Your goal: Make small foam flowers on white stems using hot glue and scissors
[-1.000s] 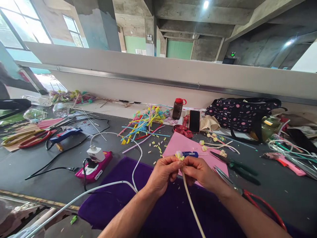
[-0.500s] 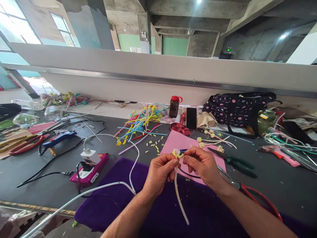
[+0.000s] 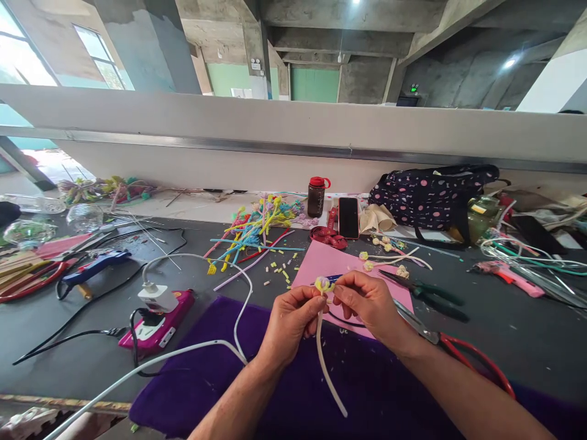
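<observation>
My left hand [image 3: 293, 315] pinches a small yellow and pale lilac craft flower [image 3: 323, 284] just below its head. A long white stem [image 3: 326, 366] hangs down from it, curving over the purple cloth [image 3: 202, 373]. My right hand [image 3: 367, 299] is closed at the flower's right side, thumb and forefinger pressed together at its edge; the exact contact is partly hidden by the fingers. Beneath both hands lies a pink sheet [image 3: 316, 260]. Similar finished-looking flowers [image 3: 368, 265] on white stems rest at the sheet's far right edge.
Pliers [image 3: 440, 299] and red-handled cutters [image 3: 481, 360] lie to the right. Behind are colourful fuzzy stems [image 3: 261, 226], a bottle [image 3: 316, 198], a phone [image 3: 348, 218] and a patterned bag [image 3: 431, 198]. A magenta power strip [image 3: 169, 327] with cables and a blue glue gun [image 3: 96, 266] sit left.
The view has shifted slightly, so most things appear farther left. The yellow piece at the flower's right side now sits closer against its head. Both hands keep their pinch.
</observation>
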Available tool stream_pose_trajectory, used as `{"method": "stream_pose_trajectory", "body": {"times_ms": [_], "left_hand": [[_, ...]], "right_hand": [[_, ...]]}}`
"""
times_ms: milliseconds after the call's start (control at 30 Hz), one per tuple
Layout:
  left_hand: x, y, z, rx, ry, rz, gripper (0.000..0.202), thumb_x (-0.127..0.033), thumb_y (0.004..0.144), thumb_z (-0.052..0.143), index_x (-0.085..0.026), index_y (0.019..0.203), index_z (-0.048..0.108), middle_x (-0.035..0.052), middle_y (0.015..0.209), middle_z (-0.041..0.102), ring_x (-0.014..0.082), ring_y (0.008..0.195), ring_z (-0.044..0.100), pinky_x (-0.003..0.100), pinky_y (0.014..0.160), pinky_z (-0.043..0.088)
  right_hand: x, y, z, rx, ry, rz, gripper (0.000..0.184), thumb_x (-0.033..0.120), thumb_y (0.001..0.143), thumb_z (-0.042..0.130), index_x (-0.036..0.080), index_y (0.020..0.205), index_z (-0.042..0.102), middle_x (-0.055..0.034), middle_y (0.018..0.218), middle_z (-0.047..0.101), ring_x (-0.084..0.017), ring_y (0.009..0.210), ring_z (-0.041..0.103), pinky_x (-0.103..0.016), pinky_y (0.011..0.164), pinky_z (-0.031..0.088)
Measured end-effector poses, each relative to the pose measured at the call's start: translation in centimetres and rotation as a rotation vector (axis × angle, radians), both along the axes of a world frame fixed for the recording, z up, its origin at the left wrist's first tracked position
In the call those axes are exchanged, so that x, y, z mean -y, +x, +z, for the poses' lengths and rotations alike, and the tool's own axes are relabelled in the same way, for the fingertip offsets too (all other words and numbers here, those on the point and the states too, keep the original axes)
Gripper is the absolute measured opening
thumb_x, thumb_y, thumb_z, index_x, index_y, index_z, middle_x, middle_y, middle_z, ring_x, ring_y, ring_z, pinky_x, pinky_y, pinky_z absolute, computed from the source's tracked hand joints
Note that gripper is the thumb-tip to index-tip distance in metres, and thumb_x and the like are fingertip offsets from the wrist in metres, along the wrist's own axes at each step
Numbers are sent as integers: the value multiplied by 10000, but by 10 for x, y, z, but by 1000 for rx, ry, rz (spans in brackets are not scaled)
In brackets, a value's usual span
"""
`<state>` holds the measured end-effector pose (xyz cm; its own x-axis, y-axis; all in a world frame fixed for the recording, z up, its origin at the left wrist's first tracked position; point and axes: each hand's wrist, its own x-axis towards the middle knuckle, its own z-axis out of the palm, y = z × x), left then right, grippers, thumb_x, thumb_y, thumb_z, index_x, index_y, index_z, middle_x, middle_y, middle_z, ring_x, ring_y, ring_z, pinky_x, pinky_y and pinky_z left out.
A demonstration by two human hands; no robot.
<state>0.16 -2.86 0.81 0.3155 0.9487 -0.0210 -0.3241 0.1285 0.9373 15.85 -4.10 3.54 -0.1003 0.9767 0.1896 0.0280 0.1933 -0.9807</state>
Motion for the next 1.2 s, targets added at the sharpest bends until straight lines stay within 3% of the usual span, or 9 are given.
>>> {"method": "stream_pose_trajectory", "body": {"times_ms": [933, 1200], "left_hand": [[2, 1, 6, -110, -27, -30, 217, -336, 705, 683, -131, 688, 613, -33, 545, 529, 7, 376, 328, 151, 376, 223], [1, 1, 8, -117, -50, -43, 236, -347, 694, 691, -126, 691, 610, -26, 553, 545, 15, 376, 339, 150, 367, 227]], "right_hand": [[-1, 2, -2, 33, -23, 2, 165, 278, 783, 579, 152, 677, 569, 34, 566, 540, -55, 415, 457, -172, 398, 344], [-1, 1, -1, 31, -39, 7, 229, 348, 779, 586, 152, 663, 565, 34, 551, 532, -58, 405, 447, -179, 391, 346]]}}
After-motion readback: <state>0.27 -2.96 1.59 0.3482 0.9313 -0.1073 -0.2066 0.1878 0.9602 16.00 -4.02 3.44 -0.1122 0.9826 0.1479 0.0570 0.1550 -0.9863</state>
